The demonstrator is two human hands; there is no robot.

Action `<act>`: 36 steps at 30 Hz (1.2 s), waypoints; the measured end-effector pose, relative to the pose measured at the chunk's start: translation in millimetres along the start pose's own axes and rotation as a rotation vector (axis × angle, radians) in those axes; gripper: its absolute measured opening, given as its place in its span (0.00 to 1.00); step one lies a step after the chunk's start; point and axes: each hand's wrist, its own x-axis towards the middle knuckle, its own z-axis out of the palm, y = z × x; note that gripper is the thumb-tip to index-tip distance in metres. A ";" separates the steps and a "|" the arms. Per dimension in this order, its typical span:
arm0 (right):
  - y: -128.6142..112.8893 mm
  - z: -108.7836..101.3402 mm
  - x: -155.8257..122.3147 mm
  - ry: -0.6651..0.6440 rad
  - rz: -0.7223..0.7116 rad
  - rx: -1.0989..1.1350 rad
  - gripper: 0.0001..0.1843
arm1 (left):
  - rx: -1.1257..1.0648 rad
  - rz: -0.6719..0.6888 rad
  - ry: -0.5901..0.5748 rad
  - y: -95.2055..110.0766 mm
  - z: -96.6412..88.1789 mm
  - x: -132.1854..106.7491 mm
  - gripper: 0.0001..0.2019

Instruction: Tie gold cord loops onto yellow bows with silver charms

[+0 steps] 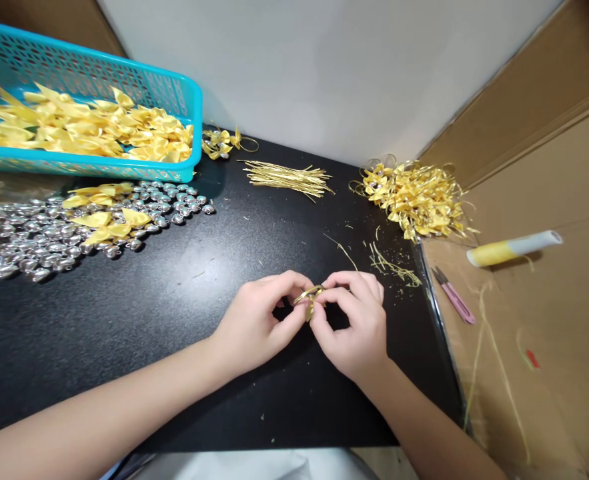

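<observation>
Gold ornament sits pinched at opposite sides by left hand and right hand over the bench, presumably for steadiness.

The gold piece I hold looks glossy, perhaps satin with metallic cord, though it's too small to be sure. I see satiny yellow bows, a smooth plastic basket, mirror-bright silvery beads and a finely grained, softly shining table.
</observation>
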 end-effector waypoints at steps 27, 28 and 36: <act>-6.3 4.2 -1.1 0.078 0.029 0.100 0.07 | -0.491 -0.387 -0.008 0.2 6.6 3.1 0.11; -6.4 4.2 -1.2 0.078 0.030 0.100 0.07 | -0.509 -0.397 -0.011 0.8 6.4 3.4 0.11; -2.3 5.6 -1.1 0.125 -0.079 0.055 0.07 | -0.752 -0.523 -0.031 -1.0 7.3 7.6 0.14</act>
